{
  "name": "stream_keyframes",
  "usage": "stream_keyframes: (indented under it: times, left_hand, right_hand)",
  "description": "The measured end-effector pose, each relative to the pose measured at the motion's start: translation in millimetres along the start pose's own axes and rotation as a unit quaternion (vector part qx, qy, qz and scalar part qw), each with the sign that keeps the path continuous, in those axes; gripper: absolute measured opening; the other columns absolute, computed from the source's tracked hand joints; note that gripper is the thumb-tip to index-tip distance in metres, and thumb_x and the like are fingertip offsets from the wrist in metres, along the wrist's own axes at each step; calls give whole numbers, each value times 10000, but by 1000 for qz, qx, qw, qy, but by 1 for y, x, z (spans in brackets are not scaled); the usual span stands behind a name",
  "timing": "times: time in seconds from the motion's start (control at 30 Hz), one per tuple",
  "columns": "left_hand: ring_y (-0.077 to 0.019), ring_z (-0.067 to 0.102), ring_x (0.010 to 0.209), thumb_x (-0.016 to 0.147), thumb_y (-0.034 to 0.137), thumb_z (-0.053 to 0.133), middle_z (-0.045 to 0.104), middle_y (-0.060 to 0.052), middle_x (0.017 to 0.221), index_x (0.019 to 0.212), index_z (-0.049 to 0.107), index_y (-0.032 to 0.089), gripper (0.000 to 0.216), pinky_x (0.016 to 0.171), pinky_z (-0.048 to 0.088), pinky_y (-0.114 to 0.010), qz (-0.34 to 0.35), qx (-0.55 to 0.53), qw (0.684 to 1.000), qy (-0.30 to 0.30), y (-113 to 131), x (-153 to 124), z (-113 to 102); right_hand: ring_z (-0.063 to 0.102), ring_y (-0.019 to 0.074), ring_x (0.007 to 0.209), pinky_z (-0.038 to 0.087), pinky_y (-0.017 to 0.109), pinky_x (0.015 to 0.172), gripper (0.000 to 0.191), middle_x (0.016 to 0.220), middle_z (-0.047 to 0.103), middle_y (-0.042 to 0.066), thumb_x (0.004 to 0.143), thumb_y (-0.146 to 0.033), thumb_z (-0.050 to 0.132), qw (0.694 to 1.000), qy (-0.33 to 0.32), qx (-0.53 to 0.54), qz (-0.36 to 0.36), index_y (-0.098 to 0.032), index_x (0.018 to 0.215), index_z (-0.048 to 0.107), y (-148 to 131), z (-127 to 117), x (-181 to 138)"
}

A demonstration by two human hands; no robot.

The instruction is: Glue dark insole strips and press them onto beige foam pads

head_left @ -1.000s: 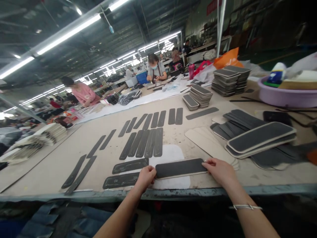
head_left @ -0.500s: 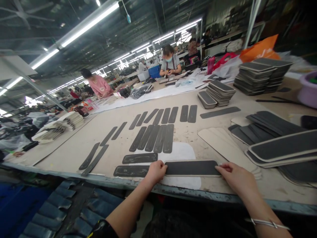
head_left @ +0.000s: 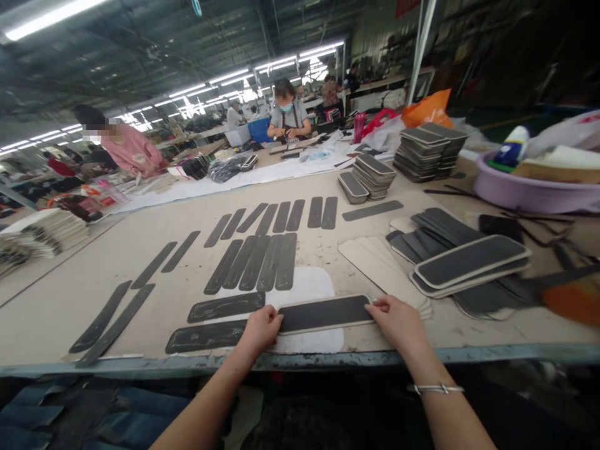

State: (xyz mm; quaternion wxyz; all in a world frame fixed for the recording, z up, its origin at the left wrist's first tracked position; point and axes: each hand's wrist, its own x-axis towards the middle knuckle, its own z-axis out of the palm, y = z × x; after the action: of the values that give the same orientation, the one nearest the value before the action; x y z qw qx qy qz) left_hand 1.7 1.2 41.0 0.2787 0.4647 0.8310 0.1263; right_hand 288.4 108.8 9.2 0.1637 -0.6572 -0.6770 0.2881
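Note:
A long black pad with a pale rim (head_left: 323,312) lies on a white sheet (head_left: 309,287) near the table's front edge. My left hand (head_left: 260,328) is curled against its left end, and my right hand (head_left: 398,322) pinches its right end. Both hands press the pad flat on the table. Two glossy black strips (head_left: 225,307) lie just left of my left hand.
Rows of black strips (head_left: 262,256) cover the table's middle. Stacked black pads (head_left: 469,262) and pale inserts (head_left: 375,262) lie to the right, with more stacks (head_left: 431,150) and a purple basin (head_left: 529,184) behind. People work at the far end of the table.
The hands keep their hold on the pad's ends; only the camera view has swung, first left, then back to the right.

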Motion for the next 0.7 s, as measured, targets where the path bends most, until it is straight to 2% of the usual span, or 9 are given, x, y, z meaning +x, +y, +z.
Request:
stream_keyframes:
  times: [0.17, 0.33, 0.5, 0.6, 0.7]
  left_hand:
    - [-112, 540, 377, 832, 253, 497, 483, 73, 394, 619, 457, 200, 224, 490, 369, -193, -20, 1, 1000, 3, 1, -1, 1]
    - [-117, 569, 412, 834, 284, 507, 499, 67, 402, 635, 471, 199, 219, 525, 387, -196, -13, -9, 1000, 11, -7, 2, 6]
    - [-112, 565, 448, 813, 276, 547, 527, 70, 468, 746, 491, 197, 118, 543, 394, -204, 9, -19, 997, 69, -15, 0, 11]
    - [-114, 570, 527, 815, 278, 551, 558, 53, 571, 836, 502, 195, 99, 583, 421, -217, 67, -19, 989, 134, -21, -10, 16]
    - [-120, 597, 676, 861, 251, 484, 605, -18, 811, 897, 549, 190, 96, 679, 473, -241, 180, -10, 968, 174, -31, -24, 24]
  right_hand:
    - [620, 168, 705, 418, 259, 641, 171, 723, 671, 0, 748, -398, 606, 1000, -6, -6, 6, -232, 750, 648, -2, 0, 1]
    - [619, 171, 719, 412, 268, 652, 164, 732, 674, -12, 747, -399, 599, 1000, -16, -13, 12, -243, 757, 646, -3, -1, 1]
    - [621, 173, 732, 409, 274, 660, 170, 742, 676, -16, 750, -405, 591, 999, -26, -16, 14, -246, 770, 646, -3, -3, 1]
    - [624, 179, 739, 413, 282, 665, 193, 758, 679, -19, 753, -431, 583, 999, -33, -28, 13, -253, 790, 648, -1, -2, 2]
    - [627, 194, 741, 417, 292, 655, 212, 762, 679, -14, 742, -452, 585, 999, -36, -38, 8, -258, 794, 652, 3, 0, 4]
